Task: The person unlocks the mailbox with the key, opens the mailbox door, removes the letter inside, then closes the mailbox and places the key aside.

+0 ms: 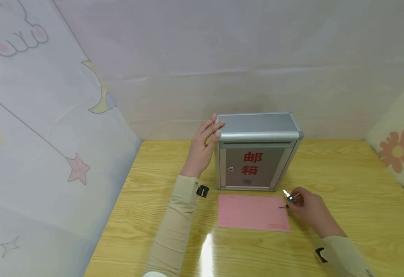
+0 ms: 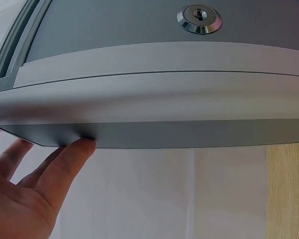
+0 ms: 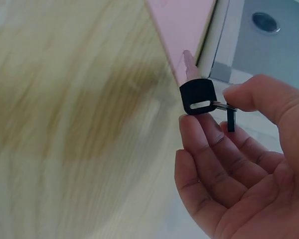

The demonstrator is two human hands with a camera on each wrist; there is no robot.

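Note:
A grey metal mailbox (image 1: pixel 257 154) with red characters on its front stands upright on the table. My left hand (image 1: pixel 200 150) rests against its upper left corner, some fingers on the top edge. In the left wrist view, the fingertips touch the side panel, and a round keyhole lock (image 2: pixel 200 19) shows on the front door. Two keys on a small ring (image 1: pixel 290 198) are pinched in my right hand (image 1: pixel 310 211), just right of the mailbox's base. One black-headed key (image 3: pixel 198 97) points away from the fingers. A pink envelope (image 1: pixel 250 213) lies flat before the mailbox, beside that hand.
The wood-grain table (image 1: pixel 153 192) extends around the mailbox. A pale wall (image 1: pixel 174 104) rises behind it, and a wall with cartoon drawings (image 1: pixel 39 154) bounds the left. On the right stands another wall with a flower print (image 1: pixel 397 151).

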